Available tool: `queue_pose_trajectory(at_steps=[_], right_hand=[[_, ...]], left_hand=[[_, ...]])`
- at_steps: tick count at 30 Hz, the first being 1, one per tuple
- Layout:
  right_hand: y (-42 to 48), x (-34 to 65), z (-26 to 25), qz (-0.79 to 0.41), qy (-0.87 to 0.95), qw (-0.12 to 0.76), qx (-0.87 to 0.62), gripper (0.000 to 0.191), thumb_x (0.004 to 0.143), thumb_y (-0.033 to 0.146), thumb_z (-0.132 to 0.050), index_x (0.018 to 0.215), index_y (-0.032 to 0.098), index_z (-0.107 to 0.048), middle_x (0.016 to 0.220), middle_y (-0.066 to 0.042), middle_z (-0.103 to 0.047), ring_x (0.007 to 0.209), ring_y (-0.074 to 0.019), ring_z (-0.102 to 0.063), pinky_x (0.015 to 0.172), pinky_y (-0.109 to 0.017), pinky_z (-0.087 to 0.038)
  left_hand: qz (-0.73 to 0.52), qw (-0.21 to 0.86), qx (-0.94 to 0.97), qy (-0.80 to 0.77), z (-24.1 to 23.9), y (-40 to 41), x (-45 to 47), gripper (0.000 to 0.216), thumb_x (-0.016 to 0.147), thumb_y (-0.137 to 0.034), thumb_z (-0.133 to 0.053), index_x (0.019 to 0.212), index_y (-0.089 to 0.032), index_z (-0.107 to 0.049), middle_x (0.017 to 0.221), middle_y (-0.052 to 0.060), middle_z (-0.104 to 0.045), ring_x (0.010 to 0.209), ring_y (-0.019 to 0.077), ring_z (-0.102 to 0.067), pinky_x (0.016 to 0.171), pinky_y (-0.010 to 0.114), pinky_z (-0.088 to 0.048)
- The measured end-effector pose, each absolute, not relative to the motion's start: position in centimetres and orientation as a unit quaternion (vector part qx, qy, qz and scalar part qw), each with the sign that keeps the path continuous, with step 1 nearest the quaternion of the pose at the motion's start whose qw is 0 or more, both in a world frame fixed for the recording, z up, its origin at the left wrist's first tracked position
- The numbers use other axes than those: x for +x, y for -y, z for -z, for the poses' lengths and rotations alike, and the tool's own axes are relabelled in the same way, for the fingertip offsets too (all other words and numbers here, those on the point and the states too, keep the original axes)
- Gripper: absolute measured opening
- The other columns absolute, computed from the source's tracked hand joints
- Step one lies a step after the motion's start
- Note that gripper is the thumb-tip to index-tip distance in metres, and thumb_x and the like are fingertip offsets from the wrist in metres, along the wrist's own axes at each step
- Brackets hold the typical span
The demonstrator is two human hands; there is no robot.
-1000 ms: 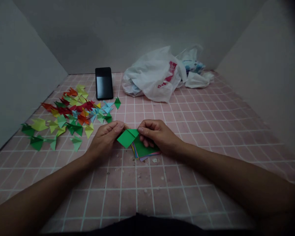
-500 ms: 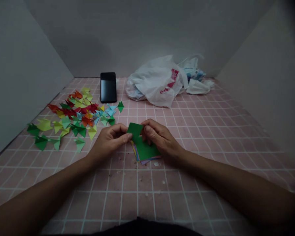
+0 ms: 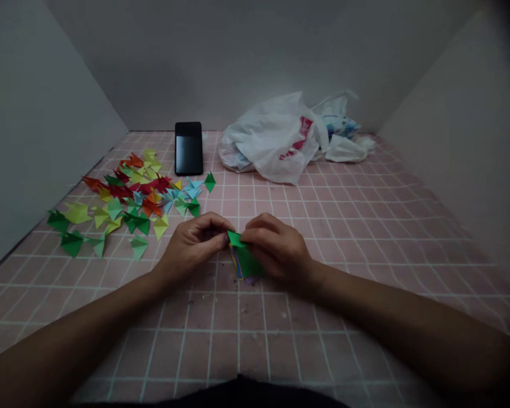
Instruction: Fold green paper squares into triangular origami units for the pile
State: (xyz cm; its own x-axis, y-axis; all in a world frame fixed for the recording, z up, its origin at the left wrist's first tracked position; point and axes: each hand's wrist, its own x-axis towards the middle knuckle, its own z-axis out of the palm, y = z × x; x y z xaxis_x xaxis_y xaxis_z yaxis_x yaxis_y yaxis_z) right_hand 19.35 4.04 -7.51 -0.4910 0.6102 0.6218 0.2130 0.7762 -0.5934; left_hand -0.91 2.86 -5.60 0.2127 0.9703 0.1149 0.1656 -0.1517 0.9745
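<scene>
My left hand point(image 3: 193, 243) and my right hand point(image 3: 276, 249) meet at the middle of the pink tiled surface. Both pinch a small green paper piece point(image 3: 235, 238), folded down so only a narrow wedge shows between the fingertips. Just below it lies a small stack of coloured paper squares point(image 3: 247, 265) with a green sheet on top, partly covered by my right hand. The fingers of both hands are curled closed around the paper.
A spread of several folded paper shapes point(image 3: 127, 204) in red, yellow, green and blue lies to the left. A black phone point(image 3: 188, 148) stands against the back wall. White plastic bags point(image 3: 280, 139) sit at the back right. Grey walls close in on three sides.
The green paper, a flat diamond one second ago, was turned upright and has now been folded smaller between my fingers. My right hand has moved over the stack.
</scene>
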Motion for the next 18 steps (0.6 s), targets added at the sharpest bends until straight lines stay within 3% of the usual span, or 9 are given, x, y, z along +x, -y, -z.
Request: queue_pose_trajectory(at_steps=[6,11,18], right_hand=[[-3.9,19.7,7.9,-0.122,0.897,0.342,-0.253,0.033,0.101,0.027,-0.042,0.082,0.023,-0.069,0.073,-0.005,-0.059,0.068,-0.0174,-0.052,0.058,-0.029,-0.041],[-4.0,19.6,7.7,-0.13,0.898,0.344,-0.241,0.029,0.1,0.027,-0.046,0.086,0.022,-0.071,0.077,-0.007,-0.061,0.071,-0.0185,-0.054,0.06,-0.03,-0.042],[-4.4,19.7,8.6,-0.12,0.909,0.337,-0.215,0.027,0.101,0.022,-0.046,0.089,0.023,-0.07,0.088,-0.007,-0.066,0.082,-0.0194,-0.061,0.067,-0.031,-0.051]], left_hand=[[-0.43,0.459,0.617,-0.474,5.5,-2.3,-0.9,0.011,0.082,-0.026,-0.066,0.088,-0.021,-0.074,0.075,0.0,-0.069,0.065,0.0131,-0.062,0.061,0.024,-0.053],[-0.439,0.508,0.567,-0.478,6.3,-2.3,-1.3,0.015,0.087,-0.032,-0.068,0.095,-0.021,-0.076,0.088,0.002,-0.073,0.074,0.0134,-0.065,0.067,0.023,-0.054],[-0.436,0.558,0.527,-0.47,6.7,-2.8,-1.0,0.017,0.081,-0.032,-0.075,0.093,-0.02,-0.072,0.086,0.001,-0.072,0.074,0.0125,-0.065,0.069,0.023,-0.054]])
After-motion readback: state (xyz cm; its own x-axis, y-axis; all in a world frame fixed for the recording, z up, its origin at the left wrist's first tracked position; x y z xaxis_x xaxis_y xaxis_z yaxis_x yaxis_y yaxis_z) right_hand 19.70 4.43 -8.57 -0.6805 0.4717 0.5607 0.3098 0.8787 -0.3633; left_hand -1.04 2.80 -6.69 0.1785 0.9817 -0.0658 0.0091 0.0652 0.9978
